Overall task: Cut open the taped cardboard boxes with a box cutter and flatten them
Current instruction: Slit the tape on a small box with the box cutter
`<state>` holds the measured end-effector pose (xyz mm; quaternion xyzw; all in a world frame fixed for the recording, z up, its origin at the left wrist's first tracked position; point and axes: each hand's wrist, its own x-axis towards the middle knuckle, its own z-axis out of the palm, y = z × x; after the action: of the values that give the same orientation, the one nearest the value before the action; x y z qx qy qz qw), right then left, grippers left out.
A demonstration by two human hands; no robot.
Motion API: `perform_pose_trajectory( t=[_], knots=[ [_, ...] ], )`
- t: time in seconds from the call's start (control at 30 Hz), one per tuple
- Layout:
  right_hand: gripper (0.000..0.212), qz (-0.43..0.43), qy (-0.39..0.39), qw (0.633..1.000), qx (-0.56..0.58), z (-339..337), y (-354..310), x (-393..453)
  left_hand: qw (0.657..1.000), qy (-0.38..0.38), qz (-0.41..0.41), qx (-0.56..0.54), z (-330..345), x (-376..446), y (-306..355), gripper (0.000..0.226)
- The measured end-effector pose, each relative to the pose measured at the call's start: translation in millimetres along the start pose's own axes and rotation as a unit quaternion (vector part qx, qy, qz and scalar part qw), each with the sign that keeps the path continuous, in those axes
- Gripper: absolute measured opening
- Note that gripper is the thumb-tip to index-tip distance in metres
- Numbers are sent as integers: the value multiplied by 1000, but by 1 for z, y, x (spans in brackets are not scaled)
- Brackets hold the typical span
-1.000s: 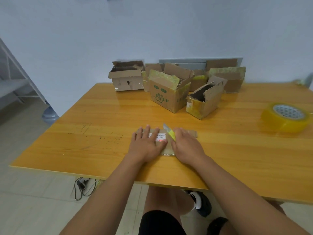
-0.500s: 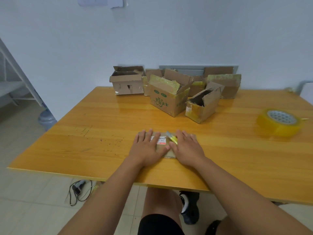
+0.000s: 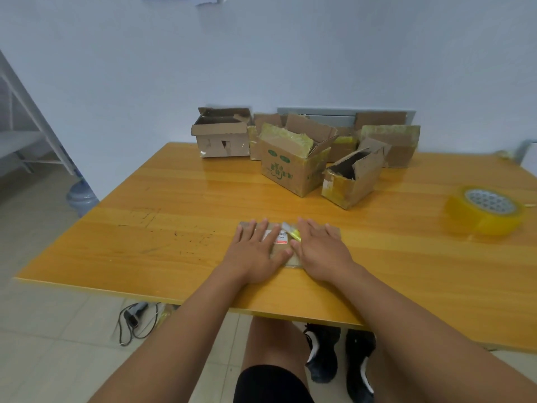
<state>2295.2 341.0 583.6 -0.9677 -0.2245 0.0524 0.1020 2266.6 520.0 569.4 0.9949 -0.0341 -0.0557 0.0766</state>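
Cardboard lies pressed flat near the front edge of the wooden worktop [image 3: 174,199], seen from the head camera: a small flattened box [image 3: 280,248] with a white label sits under both palms. The left hand [image 3: 255,251] is spread over its left half, fingers [image 3: 247,232] straight and grasping nothing, apparently to crush the folds down. The right hand [image 3: 322,251] lies beside it on the right half, also flat; the yellow box cutter [image 3: 292,231] pokes out between the two hands, seemingly tucked under the right palm's inner edge, though how it is held I cannot tell. At the back of the worktop a cluster of opened boxes [image 3: 293,167] stands upright, probably awaiting flattening. A tape roll [image 3: 485,210] sits well apart to the right.
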Motion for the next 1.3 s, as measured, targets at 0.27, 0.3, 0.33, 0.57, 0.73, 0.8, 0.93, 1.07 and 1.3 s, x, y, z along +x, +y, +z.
perform_pose_trajectory(
  t=[0.27, 0.3, 0.33, 0.57, 0.73, 0.8, 0.93, 1.07, 1.3],
  knots=[
    [61, 15, 6, 999, 38, 2, 5, 1, 1000, -8, 3, 8, -1, -1, 1, 78],
    [60, 30, 18, 999, 42, 2, 6, 0, 1000, -13, 2, 8, -2, -1, 1, 78],
    [59, 43, 29, 998, 41, 4, 6, -2, 1000, -14, -2, 10, -2, -1, 1, 78],
    [59, 58, 5, 998, 39, 0, 5, -3, 999, -33, -22, 25, -8, -3, 4, 65],
    [59, 75, 13, 995, 70, 1, 15, -13, 998, -35, -47, 5, -7, -8, 3, 77],
    [61, 76, 16, 994, 70, 4, 17, -14, 997, -36, -61, -4, -6, -9, 4, 82],
    [63, 78, 2, 993, 91, 0, 16, -13, 996, -54, -71, -12, -13, -9, 7, 84],
    [52, 101, 21, 986, 134, -6, 25, -11, 989, -15, -132, -58, -10, -16, 8, 103],
    [31, 50, 213, 976, -11, -11, 27, -10, 970, 117, -136, -167, -14, -20, 1, 109]
  ],
)
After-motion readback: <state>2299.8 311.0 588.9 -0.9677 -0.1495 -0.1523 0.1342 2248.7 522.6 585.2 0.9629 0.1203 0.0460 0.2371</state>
